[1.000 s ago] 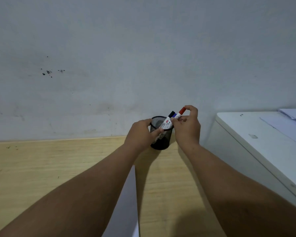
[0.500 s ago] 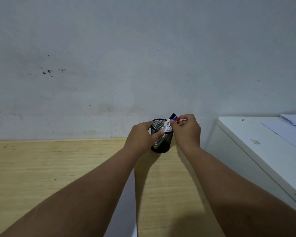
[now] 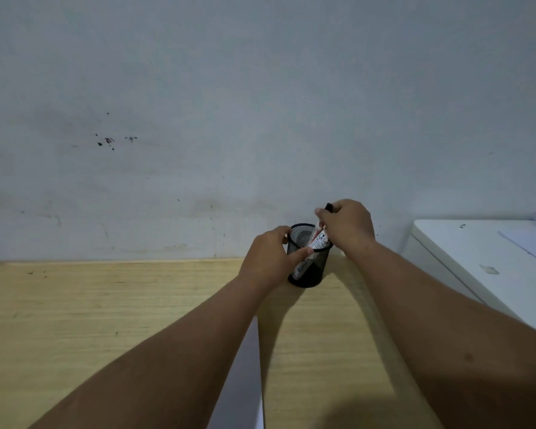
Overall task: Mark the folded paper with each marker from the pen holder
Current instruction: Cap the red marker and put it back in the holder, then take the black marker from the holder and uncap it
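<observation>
A black mesh pen holder (image 3: 310,267) stands at the back of the wooden desk, close to the wall. My left hand (image 3: 271,255) wraps its left side, thumb on the front mesh. White-barrelled markers (image 3: 319,239) lean inside the holder. My right hand (image 3: 347,226) covers their tops and grips them; only a black cap tip pokes out above the fingers. The white folded paper (image 3: 245,376) lies on the desk between my forearms, mostly hidden by my left arm.
The wooden desk (image 3: 106,311) runs left from the holder and ends at a grey wall. A white cabinet top (image 3: 477,261) stands at the right, with loose sheets (image 3: 532,239) on its far corner.
My right hand has moved down over the holder's rim, and the red and blue caps seen earlier are now hidden under its fingers. My left hand stays on the holder.
</observation>
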